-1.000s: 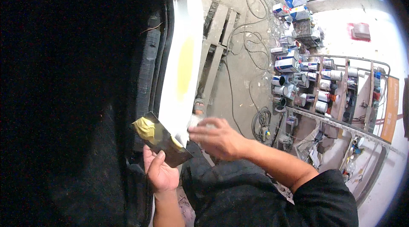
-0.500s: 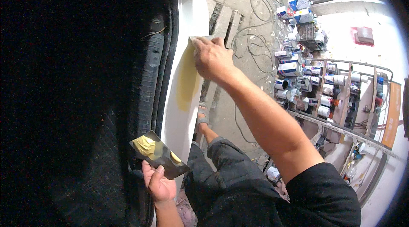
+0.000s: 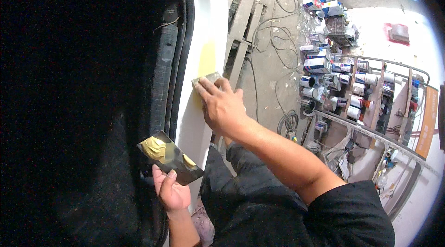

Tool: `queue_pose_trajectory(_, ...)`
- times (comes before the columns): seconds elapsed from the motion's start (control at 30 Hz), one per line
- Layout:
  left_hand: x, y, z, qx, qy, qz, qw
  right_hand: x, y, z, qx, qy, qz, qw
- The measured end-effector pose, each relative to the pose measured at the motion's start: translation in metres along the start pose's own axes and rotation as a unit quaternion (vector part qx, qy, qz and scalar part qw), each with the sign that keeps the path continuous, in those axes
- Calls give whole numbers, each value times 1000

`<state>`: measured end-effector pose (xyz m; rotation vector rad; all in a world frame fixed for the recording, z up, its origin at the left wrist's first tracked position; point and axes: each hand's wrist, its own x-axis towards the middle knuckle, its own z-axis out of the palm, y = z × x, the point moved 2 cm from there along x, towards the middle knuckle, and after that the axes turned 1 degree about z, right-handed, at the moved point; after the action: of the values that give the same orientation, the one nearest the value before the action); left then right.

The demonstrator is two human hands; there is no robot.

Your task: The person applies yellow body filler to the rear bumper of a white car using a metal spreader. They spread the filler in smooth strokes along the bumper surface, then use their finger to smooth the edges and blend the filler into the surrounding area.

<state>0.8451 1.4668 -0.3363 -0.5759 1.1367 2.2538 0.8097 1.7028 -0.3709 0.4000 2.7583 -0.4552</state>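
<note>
A flat grey putty spreader (image 3: pixel 206 78) is gripped in my right hand (image 3: pixel 221 103), its face pressed to the white car body panel (image 3: pixel 189 128). Yellow putty (image 3: pixel 208 59) coats the panel just beyond the spreader; my fingers hide part of the patch. Lower down, my left hand (image 3: pixel 172 189) pinches the near edge of a dark rectangular putty board (image 3: pixel 178 167) between thumb and fingers. On that board lie a large yellow smear of putty (image 3: pixel 156 148) and a smaller lump by its edge.
Black rubber seal (image 3: pixel 184 43) and dark car interior (image 3: pixel 69 108) border the panel on the left. To the right, a hose (image 3: pixel 273 38) loops over the concrete floor beside wooden slats (image 3: pixel 241 22). Paint cans (image 3: pixel 331 80) and a metal rack (image 3: pixel 371 131) stand farther right.
My right hand has drawn the spreader down the panel toward me, uncovering the upper part of the yellow putty. My left hand and the board have shifted slightly up and left.
</note>
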Motion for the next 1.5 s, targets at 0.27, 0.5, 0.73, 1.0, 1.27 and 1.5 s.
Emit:
queue_pose_trajectory(0.27, -7, -1, 3, 13, 14, 24, 1000, -63, -15, 30, -52, 32, -57, 997)
queue_pose_trajectory(0.5, -8, -6, 13, 24, 9, 35, 999, -103, -10, 30, -17, 16, -77, 997)
queue_pose_trajectory(0.73, -3, -17, 28, 49, -17, 37, 998, -112, 19, -35, 101, 53, -116, 987)
queue_pose_trajectory(1.0, -5, -36, 40, 106, -39, 60, 992, -135, 8, -37, 62, 13, -251, 966)
queue_pose_trajectory(1.27, -6, -32, 40, 127, -22, 130, 983, -91, 91, -21, 246, -12, -28, 969)
queue_pose_trajectory(1.5, -24, -51, 22, 137, -20, 71, 988, -6, 121, -18, 221, 76, -92, 968)
